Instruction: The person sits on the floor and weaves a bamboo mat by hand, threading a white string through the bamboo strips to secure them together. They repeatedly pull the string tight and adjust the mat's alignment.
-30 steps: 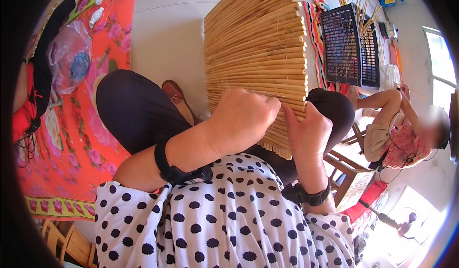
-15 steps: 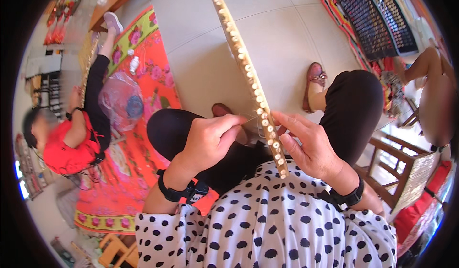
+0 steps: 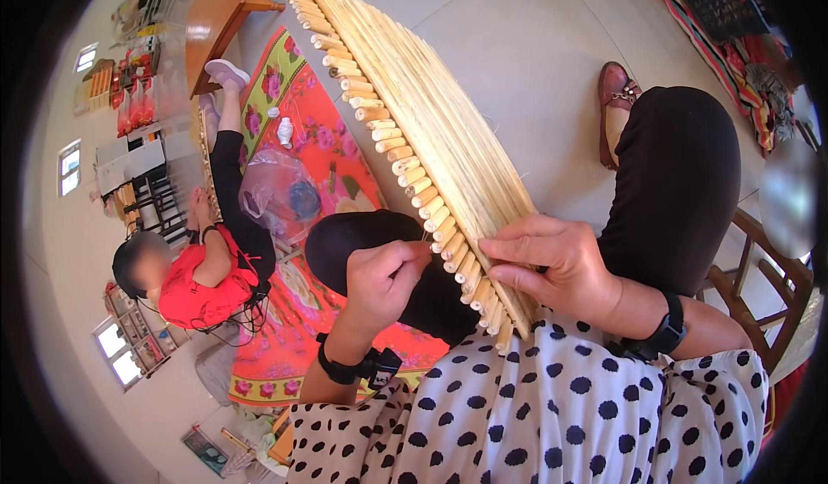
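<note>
My left hand point(image 3: 378, 286) pinched beside cut ends point(image 3: 423, 197) of cane mat point(image 3: 423, 96); right hand point(image 3: 561, 260) nearer, touching its face, grip unclear — ends run from shirt point(image 3: 517, 398), away leftward.

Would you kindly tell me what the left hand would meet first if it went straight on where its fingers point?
The left hand would probably first meet the stick mat, at its row of cut ends, though depth is unclear.
</note>
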Demonstrator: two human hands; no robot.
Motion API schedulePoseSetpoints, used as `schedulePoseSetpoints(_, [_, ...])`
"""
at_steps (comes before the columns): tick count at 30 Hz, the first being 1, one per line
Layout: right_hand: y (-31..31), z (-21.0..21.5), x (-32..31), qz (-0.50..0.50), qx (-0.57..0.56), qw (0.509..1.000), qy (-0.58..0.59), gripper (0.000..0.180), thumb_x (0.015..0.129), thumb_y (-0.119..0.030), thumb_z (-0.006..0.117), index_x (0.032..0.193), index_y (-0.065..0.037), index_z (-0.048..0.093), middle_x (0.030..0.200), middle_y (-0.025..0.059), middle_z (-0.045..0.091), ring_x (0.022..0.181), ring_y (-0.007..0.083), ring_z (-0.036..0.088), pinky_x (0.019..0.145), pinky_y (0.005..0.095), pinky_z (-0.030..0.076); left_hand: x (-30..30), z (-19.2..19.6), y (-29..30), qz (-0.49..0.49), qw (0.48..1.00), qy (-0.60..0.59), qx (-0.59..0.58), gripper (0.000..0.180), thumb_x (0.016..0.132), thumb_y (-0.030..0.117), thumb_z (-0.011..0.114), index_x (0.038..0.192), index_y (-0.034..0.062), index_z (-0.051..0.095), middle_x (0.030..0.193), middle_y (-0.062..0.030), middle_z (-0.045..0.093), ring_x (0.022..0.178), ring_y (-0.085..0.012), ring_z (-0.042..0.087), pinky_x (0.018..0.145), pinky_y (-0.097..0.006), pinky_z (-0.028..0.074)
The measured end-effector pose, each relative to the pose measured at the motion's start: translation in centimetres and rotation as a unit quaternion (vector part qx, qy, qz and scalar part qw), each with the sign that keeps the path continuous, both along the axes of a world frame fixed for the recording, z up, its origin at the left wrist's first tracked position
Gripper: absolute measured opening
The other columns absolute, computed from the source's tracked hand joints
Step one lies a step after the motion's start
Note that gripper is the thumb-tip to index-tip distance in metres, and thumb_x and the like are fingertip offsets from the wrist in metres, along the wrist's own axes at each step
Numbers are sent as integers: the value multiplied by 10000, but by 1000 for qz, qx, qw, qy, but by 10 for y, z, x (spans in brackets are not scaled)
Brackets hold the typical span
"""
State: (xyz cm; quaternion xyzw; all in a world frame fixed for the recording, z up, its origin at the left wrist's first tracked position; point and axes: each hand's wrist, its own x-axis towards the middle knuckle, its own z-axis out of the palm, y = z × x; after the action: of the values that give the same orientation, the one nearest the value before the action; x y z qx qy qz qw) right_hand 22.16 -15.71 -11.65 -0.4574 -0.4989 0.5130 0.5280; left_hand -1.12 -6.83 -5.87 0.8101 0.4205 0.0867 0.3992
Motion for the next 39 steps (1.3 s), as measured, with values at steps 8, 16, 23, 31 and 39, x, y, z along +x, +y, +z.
schedulePoseSetpoints(8, [0, 1, 0, -2, 1, 1000, 21, 263, 800, -26, 776, 1053, 18, 720, 946, 144, 700, 808, 301, 686, 711, 332, 560, 2, -1, -4, 14, 1000, -5, -8, 96, 820, -71, 653, 891, -11, 674, 675, -110, 626, 567, -237, 630, 534, -299, 479])
schedulePoseSetpoints(16, [4, 0, 1, 5, 20, 1000, 11, 246, 795, -25, 776, 1030, 25, 719, 968, 149, 703, 829, 313, 690, 732, 342, 569, 6, -5, -2, 14, 1000, -15, 14, 85, 811, -80, 636, 845, -3, 652, 666, -105, 614, 548, -233, 615, 520, -299, 465])
schedulePoseSetpoints(23, [4, -5, 0, 3, 43, 999, 9, 306, 795, -29, 792, 1095, -12, 731, 951, 126, 705, 774, 257, 699, 682, 306, 579, 11, -5, -2, 6, 999, -18, 32, 99, 809, -97, 603, 833, -8, 639, 659, -87, 625, 524, -203, 613, 501, -290, 471])
schedulePoseSetpoints(31, [4, -7, 0, 4, 44, 999, 14, 297, 795, -27, 792, 1085, -4, 730, 954, 125, 705, 783, 257, 701, 686, 307, 578, 6, -13, -3, 2, 999, -20, 34, 160, 805, -125, 576, 868, 3, 648, 665, -77, 645, 523, -183, 619, 506, -273, 484])
schedulePoseSetpoints(39, [2, -7, -4, 17, 44, 998, 44, 249, 808, -47, 759, 1047, 3, 717, 939, 134, 684, 800, 321, 669, 706, 357, 552, 13, -8, -2, 11, 999, 4, 37, 156, 865, 20, 637, 984, -18, 731, 852, -140, 749, 707, -217, 731, 634, -279, 539])
